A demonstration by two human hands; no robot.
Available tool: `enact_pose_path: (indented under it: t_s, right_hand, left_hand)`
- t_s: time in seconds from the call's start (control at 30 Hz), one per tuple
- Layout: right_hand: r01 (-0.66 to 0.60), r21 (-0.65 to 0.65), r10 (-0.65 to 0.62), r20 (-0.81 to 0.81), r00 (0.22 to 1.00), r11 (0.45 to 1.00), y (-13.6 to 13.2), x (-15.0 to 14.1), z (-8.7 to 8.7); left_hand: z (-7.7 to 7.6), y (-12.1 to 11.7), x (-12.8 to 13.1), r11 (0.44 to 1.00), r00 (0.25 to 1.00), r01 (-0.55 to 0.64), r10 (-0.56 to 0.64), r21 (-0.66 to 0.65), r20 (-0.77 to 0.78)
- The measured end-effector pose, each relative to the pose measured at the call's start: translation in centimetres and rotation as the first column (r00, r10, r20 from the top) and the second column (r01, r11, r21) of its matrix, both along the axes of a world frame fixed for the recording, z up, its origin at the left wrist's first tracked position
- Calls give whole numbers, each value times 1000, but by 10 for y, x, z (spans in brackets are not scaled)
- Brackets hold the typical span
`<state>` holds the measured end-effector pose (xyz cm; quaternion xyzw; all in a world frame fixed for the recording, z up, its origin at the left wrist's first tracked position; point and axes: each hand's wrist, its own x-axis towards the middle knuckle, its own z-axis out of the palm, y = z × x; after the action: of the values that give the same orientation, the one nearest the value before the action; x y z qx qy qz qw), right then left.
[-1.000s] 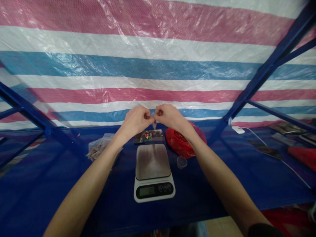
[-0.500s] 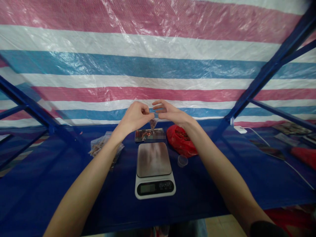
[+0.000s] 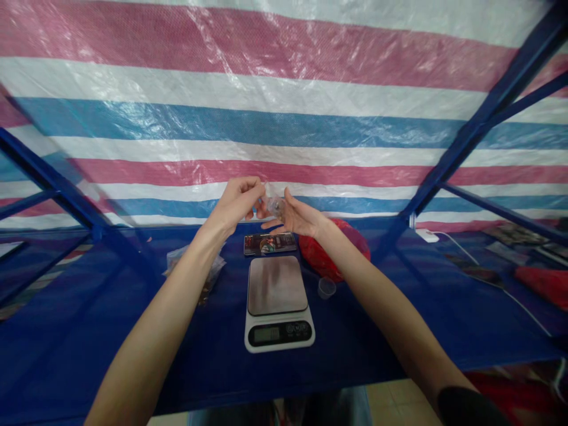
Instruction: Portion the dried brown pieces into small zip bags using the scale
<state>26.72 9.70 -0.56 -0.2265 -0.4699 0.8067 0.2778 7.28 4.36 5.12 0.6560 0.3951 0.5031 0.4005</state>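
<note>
Small clear bag (image 3: 275,206) up in the air, beyond the far edge of the kitchen scale (image 3: 277,285) and above it; contents too blurred to make out. Left hand (image 3: 241,203) grasps the bag between thumb and fingers. Right hand (image 3: 296,218) unclenched, thumb raised, fingers extended just beside the bag; whether they touch it, cannot tell.

Outward from the scale: phone (image 3: 270,244) lies flat just beyond it, screen lit. Red plastic bag (image 3: 331,266) beyond and right of the scale, partly behind the right forearm. Small clear cup (image 3: 326,288) just right of the scale. Clear plastic bags (image 3: 216,271) left of the scale, partly hidden by the left forearm. All on a blue table (image 3: 355,349); striped sheet (image 3: 284,124) hangs well beyond the scale.
</note>
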Motion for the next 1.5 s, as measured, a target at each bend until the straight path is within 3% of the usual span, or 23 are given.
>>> enact_pose_path:
  t_s: [0.27, 0.37, 0.43, 0.5, 0.57, 0.6, 0.67, 0.73, 0.8, 0.87, 0.93, 1.0, 1.07, 1.17, 1.23, 1.33, 1.43, 1.5]
  right_hand:
    - [245, -74, -250, -66, 966, 967, -12, -6, 10]
    - [390, -49, -393, -76, 917, 920, -22, 19, 15]
    - [478, 22, -477, -57, 877, 878, -26, 51, 12]
    - [614, 174, -619, -33, 785, 770, -28, 87, 3]
    - [728, 429, -815, 32, 579, 534, -27, 119, -10]
    - [717, 552, -880, 67, 470, 425, -26, 131, -17]
    - [655, 683, -931, 104, 349, 322, -25, 149, -28]
    - [583, 752, -938, 141, 316, 309, -25, 159, -34]
    - [490, 819, -940, 165, 298, 299, -26, 163, -33]
    - [243, 927, -941, 225, 254, 287, -29, 163, -29]
    - [-165, 944, -941, 309, 140, 285, -32, 159, -24]
    - [-511, 807, -937, 349, 7, 296, -35, 152, -20]
    - [-644, 704, -935, 351, -53, 300, -37, 143, -19]
    - [-667, 686, -942, 327, -75, 291, -39, 134, -19]
    - [-608, 744, -947, 319, -40, 277, -41, 133, -21]
    - [-413, 873, -930, 341, 138, 259, -43, 141, -26]
    - [-153, 946, -882, 321, 345, 284, -45, 154, -33]
    - [11, 953, -872, 273, 407, 303, -46, 160, -39]
  left_hand:
    - [10, -13, 7, 996, 998, -49, 53, 80, -44]
    - [10, -27, -3, 981, 987, -83, 105, 174, -124]
    - [0, -36, -18, 965, 958, -118, 173, 234, -230]
    - [-21, -45, -38, 949, 910, -182, 262, 259, -321]
    - [-49, -50, -57, 934, 864, -252, 336, 254, -376]
    - [-63, -51, -66, 917, 835, -299, 385, 264, -393]
    - [-88, -52, -81, 862, 750, -395, 502, 318, -430]
    - [-106, -51, -91, 800, 646, -466, 599, 377, -472]
    - [-114, -50, -98, 772, 590, -489, 636, 407, -498]
    - [-116, -50, -101, 762, 561, -497, 647, 415, -516]
    - [-116, -51, -101, 759, 542, -500, 650, 418, -533]
    - [-117, -52, -100, 762, 536, -487, 646, 426, -543]
    - [-119, -53, -99, 766, 537, -466, 643, 443, -546]
    - [-122, -52, -100, 756, 529, -451, 654, 474, -541]
    - [-123, -52, -100, 749, 520, -458, 663, 479, -539]
    - [-123, -53, -101, 752, 513, -468, 659, 464, -550]
    - [-122, -54, -100, 752, 517, -466, 660, 467, -545]
    - [-122, -55, -99, 750, 533, -456, 662, 480, -528]
